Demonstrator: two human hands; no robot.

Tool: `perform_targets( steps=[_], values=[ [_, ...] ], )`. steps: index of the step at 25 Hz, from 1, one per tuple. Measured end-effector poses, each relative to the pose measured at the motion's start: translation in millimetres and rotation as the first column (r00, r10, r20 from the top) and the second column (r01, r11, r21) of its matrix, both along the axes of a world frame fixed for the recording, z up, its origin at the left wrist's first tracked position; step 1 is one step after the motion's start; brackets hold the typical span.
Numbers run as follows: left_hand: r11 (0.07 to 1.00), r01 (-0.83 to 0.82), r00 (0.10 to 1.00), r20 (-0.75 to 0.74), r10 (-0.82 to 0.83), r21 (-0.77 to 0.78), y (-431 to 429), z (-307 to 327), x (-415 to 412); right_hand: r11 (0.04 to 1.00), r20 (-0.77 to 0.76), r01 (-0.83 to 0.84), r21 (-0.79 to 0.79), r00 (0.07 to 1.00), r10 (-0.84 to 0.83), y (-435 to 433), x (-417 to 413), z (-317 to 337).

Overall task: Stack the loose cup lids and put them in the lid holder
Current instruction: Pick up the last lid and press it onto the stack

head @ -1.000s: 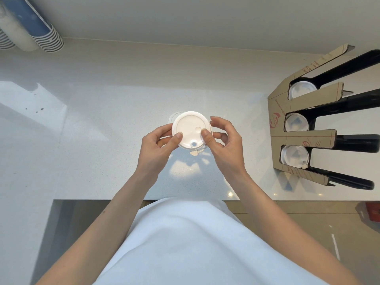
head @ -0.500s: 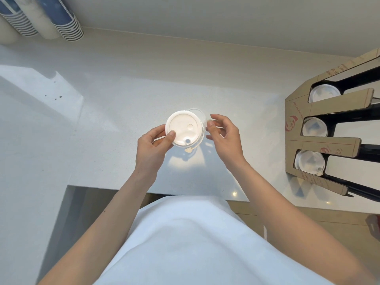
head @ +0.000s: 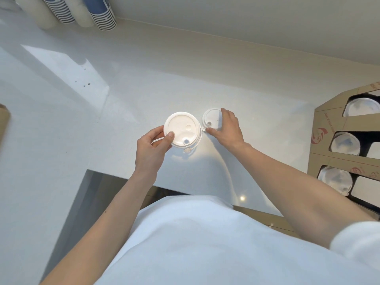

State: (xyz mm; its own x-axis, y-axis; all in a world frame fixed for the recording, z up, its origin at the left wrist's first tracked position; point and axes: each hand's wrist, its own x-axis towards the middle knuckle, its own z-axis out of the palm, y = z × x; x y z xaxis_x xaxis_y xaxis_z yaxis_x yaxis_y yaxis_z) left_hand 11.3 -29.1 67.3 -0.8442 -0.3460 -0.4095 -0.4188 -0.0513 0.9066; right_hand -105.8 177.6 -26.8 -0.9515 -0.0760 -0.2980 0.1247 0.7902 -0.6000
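In the head view, a small stack of round white plastic cup lids (head: 182, 129) is being held above the glossy white bench (head: 86, 112) by the left hand (head: 151, 148). The stack is being pinched at its near left edge, with the thumb pressed on the top lid and the other fingers (head: 157, 140) curled beneath it. A sip hole and a small round tab are showing on the near side of the stack.

Just to the right of the stack, a single round white plastic lid (head: 211, 120) is lying flat on the bench. It is being covered on its right side by the right hand (head: 227, 128), whose fingers are spread over it, with one fingertip placed at the far rim and the thumb touching the bench at the near rim. Whether the lid is actually being gripped cannot be told.

At the right edge, a brown cardboard lid holder (head: 327, 128) with three openings is standing on the bench, well apart from both hands. White lids are sitting in each opening.

At the top left, stacks of blue-and-white paper cups (head: 102, 13) are lying against the pale wall. A white garment (head: 195, 243) is filling the lower part of the frame, and both bare forearms are being extended over the bench edge.
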Motion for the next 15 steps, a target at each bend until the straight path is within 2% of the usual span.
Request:
perform_targets(
  steps=[7,12,15],
  values=[
    [1.000,-0.013,1.000,0.016,0.013,0.001,-0.8,0.2,1.1,0.991,0.008,-0.022,0.129,1.000,0.022,6.3,-2.2,-9.4],
    [1.000,-0.003,1.000,0.013,0.003,-0.009,0.1,0.3,3.3,0.994,-0.035,0.003,0.109,0.999,0.001,17.2,10.6,-7.4],
    [1.000,0.013,1.000,0.010,-0.012,-0.004,1.2,0.6,3.9,0.999,-0.078,0.026,0.021,0.997,-0.024,22.2,18.4,-1.1]
  ],
)
